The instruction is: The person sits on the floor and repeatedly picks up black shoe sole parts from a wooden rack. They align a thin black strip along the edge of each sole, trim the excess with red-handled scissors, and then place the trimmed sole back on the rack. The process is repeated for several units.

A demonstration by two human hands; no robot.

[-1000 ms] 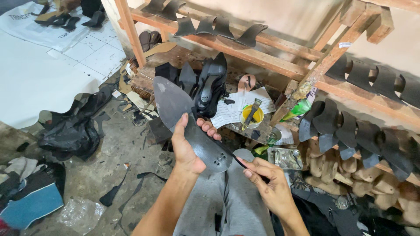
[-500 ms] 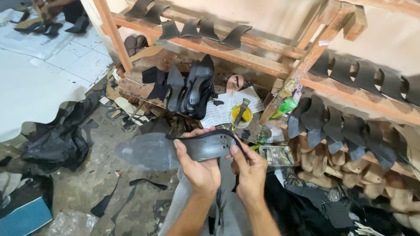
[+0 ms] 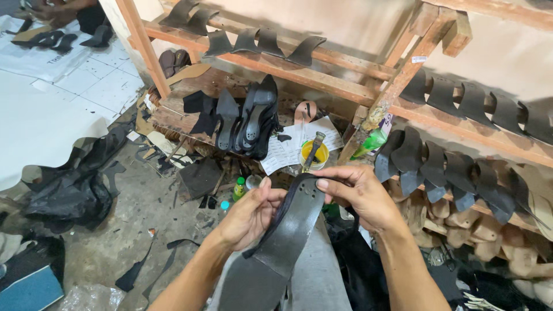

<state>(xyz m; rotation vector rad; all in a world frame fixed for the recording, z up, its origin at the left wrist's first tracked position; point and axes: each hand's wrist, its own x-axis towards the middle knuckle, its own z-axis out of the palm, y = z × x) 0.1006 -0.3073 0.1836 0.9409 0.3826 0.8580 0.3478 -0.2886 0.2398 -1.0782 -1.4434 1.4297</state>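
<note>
Sole [image 3: 285, 242], long, black and flat, lies slanted between both hands above the person's lap, its narrow heel end up near the yellow pot [image 3: 315, 155] and its broad front end low at the bottom edge of the view. The left hand [image 3: 250, 216] is clamped on the sole's left edge about midway along, thumb on top, pinching a thin dark strip [image 3: 271, 230] that runs along that edge. The right hand [image 3: 360, 193] grips the heel end, fingers curled over the top and thumb pressing on the face.

To do this step well, it seems best to keep the right hand firm so the heel end cannot twist, and let the left hand work along the edge in short stretches, pressing the strip flat against the rim as it goes. Holding the sole close over the lap gives steadiness; whether glue is on the edge I cannot tell.

Ahead, a low wooden desk [image 3: 190, 124] carries upright dark soles [image 3: 253, 118] and a sheet of paper [image 3: 288, 150] beside the pot. Wooden racks [image 3: 322, 75] hold rows of curved black pieces [image 3: 438, 164]. Scraps [image 3: 69, 190] lie on the floor at left.
</note>
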